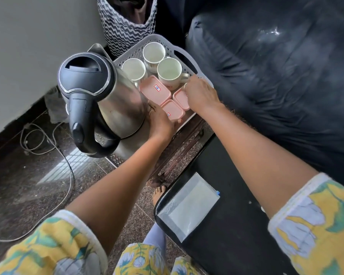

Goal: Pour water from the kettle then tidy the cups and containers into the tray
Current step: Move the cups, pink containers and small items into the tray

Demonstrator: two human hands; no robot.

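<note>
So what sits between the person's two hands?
In the head view, a small pink lidded container, touched by the left hand, lies between it and the right hand, in the grey perforated plastic tray.

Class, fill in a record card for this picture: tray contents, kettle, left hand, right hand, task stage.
tray: grey lattice, holds three white cups and three pink-lidded containers
kettle: steel, black lid, upright left of the tray, outside it
left hand: holds the near container at the tray's front edge
right hand: fingers curled over the right container
task stage: everything already in the tray
</note>
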